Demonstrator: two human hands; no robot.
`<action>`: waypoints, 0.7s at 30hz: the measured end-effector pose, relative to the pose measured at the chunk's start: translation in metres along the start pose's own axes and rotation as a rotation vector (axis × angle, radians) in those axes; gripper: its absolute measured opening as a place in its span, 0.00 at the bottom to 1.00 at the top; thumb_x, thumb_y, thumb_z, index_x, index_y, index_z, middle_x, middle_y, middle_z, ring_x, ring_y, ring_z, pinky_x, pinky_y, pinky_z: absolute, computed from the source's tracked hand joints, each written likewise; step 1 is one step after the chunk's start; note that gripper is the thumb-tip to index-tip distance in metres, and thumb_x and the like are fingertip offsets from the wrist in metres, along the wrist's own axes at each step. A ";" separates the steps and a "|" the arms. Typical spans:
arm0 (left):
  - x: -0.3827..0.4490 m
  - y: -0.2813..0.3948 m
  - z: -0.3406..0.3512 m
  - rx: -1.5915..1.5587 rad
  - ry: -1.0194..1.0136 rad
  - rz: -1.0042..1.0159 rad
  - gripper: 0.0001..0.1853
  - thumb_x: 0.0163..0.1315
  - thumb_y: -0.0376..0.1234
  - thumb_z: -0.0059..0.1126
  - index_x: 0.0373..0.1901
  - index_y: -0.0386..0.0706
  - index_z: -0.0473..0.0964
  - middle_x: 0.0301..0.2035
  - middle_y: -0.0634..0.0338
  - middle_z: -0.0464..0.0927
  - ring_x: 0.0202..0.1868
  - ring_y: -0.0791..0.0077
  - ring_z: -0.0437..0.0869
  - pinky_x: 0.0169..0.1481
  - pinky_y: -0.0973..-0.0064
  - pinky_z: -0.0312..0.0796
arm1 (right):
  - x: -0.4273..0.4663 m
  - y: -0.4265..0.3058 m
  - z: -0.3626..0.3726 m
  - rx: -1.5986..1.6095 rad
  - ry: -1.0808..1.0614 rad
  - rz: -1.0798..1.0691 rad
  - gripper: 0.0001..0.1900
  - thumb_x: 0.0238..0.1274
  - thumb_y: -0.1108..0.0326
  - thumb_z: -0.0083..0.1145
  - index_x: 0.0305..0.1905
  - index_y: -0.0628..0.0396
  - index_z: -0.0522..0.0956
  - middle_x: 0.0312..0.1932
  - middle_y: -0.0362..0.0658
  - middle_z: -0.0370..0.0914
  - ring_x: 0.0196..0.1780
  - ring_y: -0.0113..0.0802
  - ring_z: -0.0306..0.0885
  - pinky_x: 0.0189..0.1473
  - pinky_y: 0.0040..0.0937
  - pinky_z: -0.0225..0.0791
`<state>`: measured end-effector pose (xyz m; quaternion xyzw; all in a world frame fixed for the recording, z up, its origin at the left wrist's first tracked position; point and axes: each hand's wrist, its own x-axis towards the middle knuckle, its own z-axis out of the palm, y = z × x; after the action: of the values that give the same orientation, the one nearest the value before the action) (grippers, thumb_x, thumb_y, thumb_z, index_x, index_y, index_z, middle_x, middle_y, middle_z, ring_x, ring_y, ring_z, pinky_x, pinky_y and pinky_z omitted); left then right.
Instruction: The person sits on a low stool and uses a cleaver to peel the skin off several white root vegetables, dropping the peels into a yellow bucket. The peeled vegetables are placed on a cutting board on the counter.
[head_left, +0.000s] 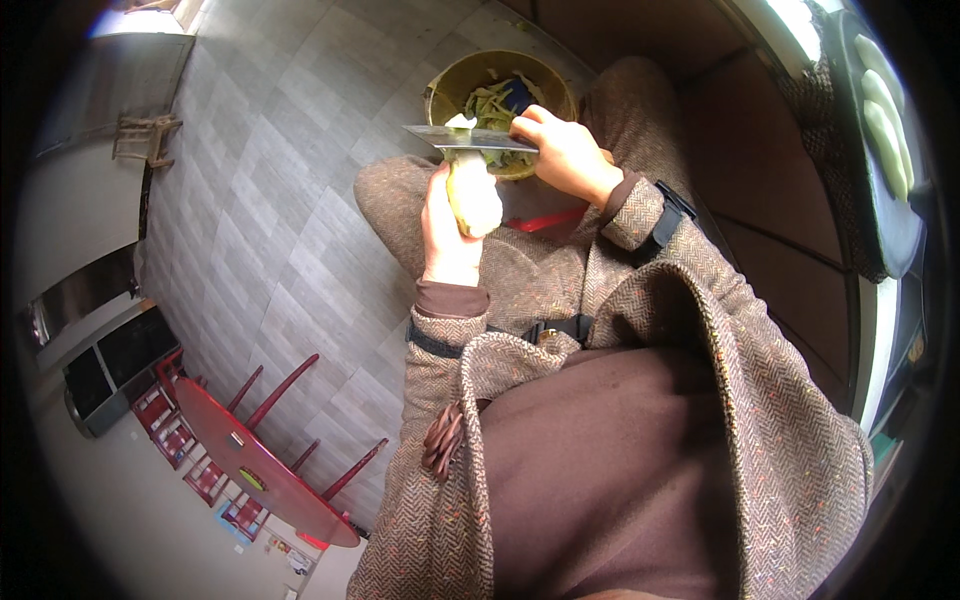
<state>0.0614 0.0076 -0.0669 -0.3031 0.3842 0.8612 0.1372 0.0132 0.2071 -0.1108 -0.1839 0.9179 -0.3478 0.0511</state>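
My left hand (451, 244) grips a thick, pale peeled vegetable (474, 196) from below, its far end pointing away from me. My right hand (564, 150) holds a kitchen cleaver (487, 139) by its handle. The blade lies crosswise at the vegetable's far end, and a small pale piece (460, 121) shows just beyond it. Below both hands stands a yellowish bucket (444, 84) on the floor between my knees. Green peelings (489, 103) and something blue (517, 96) lie inside it. The blade and hands hide part of the bucket.
Several long pale-green vegetables (885, 139) rest on a dark board (896, 240) at the right. Brown tiled panels (780, 165) rise beside my right leg. A red table (262, 465) with chairs (202, 478) stands far left, and a wooden stool (144, 139) stands farther up.
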 end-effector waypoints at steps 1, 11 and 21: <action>0.000 -0.001 -0.004 0.003 0.002 -0.012 0.24 0.79 0.48 0.43 0.55 0.35 0.74 0.36 0.50 0.83 0.23 0.65 0.83 0.24 0.70 0.77 | -0.001 0.005 0.002 -0.021 -0.020 0.027 0.18 0.58 0.71 0.62 0.54 0.52 0.79 0.50 0.49 0.77 0.45 0.53 0.85 0.47 0.45 0.80; 0.007 0.035 -0.012 -0.348 -0.610 -0.030 0.29 0.79 0.53 0.44 0.65 0.39 0.71 0.49 0.48 0.81 0.47 0.55 0.86 0.44 0.58 0.85 | 0.009 0.019 0.001 0.493 0.045 0.299 0.24 0.55 0.79 0.54 0.59 0.62 0.80 0.54 0.58 0.83 0.58 0.57 0.82 0.62 0.43 0.73; 0.034 0.068 0.021 -0.314 -0.267 0.264 0.23 0.78 0.53 0.47 0.53 0.43 0.74 0.47 0.54 0.81 0.45 0.62 0.84 0.53 0.56 0.79 | 0.005 -0.041 -0.027 0.485 0.399 -0.177 0.18 0.54 0.81 0.60 0.52 0.58 0.79 0.45 0.51 0.80 0.53 0.51 0.82 0.55 0.39 0.75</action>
<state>-0.0060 -0.0220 -0.0381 -0.1513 0.2604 0.9533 0.0246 0.0150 0.1937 -0.0631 -0.1737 0.7808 -0.5885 -0.1179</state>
